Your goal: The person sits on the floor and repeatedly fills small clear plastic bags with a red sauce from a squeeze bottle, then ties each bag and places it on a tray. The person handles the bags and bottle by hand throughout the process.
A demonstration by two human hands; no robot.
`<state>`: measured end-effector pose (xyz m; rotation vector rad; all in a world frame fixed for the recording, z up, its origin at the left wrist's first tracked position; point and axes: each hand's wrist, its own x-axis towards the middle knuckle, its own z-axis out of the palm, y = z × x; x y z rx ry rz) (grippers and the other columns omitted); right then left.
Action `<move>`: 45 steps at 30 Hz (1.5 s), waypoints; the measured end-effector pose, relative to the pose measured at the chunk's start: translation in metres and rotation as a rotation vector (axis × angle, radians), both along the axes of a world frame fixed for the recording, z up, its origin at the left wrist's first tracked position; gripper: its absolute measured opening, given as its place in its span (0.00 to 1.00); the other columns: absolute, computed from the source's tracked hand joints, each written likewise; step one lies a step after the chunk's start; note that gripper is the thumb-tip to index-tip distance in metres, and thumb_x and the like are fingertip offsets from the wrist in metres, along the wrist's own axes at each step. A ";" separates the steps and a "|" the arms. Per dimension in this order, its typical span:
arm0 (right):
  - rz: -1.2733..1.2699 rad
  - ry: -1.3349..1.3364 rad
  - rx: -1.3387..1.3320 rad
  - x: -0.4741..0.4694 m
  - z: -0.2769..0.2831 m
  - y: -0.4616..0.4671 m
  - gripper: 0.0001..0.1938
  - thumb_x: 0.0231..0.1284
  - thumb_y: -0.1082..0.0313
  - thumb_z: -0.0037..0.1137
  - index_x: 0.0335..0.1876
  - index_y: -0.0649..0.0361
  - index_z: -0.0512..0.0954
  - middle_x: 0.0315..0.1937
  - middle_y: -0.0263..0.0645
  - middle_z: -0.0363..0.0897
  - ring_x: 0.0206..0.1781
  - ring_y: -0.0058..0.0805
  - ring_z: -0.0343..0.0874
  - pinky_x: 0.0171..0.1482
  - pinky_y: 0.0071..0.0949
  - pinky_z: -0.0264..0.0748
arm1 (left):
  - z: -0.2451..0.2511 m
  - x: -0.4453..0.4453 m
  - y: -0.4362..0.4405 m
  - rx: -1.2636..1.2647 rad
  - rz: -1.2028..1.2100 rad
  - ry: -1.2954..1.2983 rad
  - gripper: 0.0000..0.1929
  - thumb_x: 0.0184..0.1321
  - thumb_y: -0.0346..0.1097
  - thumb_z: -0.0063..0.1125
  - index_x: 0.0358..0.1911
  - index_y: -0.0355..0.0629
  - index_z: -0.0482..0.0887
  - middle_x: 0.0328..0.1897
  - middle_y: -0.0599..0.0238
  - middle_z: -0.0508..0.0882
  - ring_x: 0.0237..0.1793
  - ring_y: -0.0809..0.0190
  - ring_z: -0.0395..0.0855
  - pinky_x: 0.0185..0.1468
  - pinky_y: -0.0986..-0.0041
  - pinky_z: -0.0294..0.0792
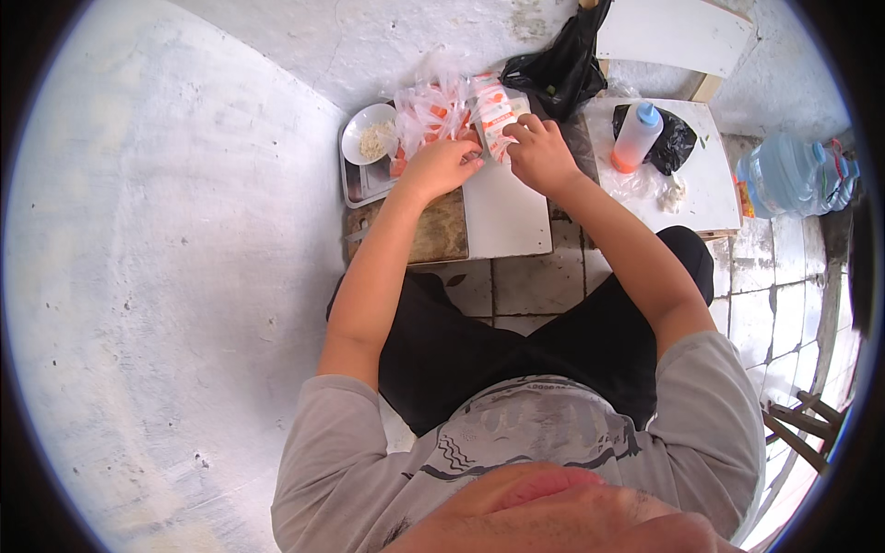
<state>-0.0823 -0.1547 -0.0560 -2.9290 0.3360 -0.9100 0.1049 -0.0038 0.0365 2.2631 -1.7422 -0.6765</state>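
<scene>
On the low white table (511, 221), my left hand (442, 166) is beside a clear plastic bag with orange pieces (432, 117); its fingers are curled, and whether they pinch anything cannot be made out. My right hand (541, 153) bends its fingers over the near edge of a white and orange printed plastic packet (492, 114); the fingertips are partly hidden, so a grip cannot be confirmed. Left of the bag, a white bowl (354, 138) with pale shreds stands on a metal tray (351, 195). A wooden cutting board (442, 228) lies below my left hand, and a knife (357, 236) rests at its left.
A black plastic bag (560, 69) hangs behind the packet. On a second white table (705, 186) at the right stand a squeeze bottle (637, 138) with orange contents and another black bag (674, 142). Large blue water jugs (781, 173) are farther right. A wall (173, 242) borders the left side.
</scene>
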 end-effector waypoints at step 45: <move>0.051 0.250 1.456 0.023 0.028 0.052 0.14 0.78 0.56 0.67 0.46 0.62 0.85 0.37 0.36 0.90 0.39 0.25 0.91 0.40 0.27 0.83 | -0.009 0.072 0.093 0.063 0.044 0.207 0.18 0.68 0.38 0.73 0.58 0.37 0.91 0.50 0.58 0.96 0.53 0.57 0.94 0.56 0.63 0.82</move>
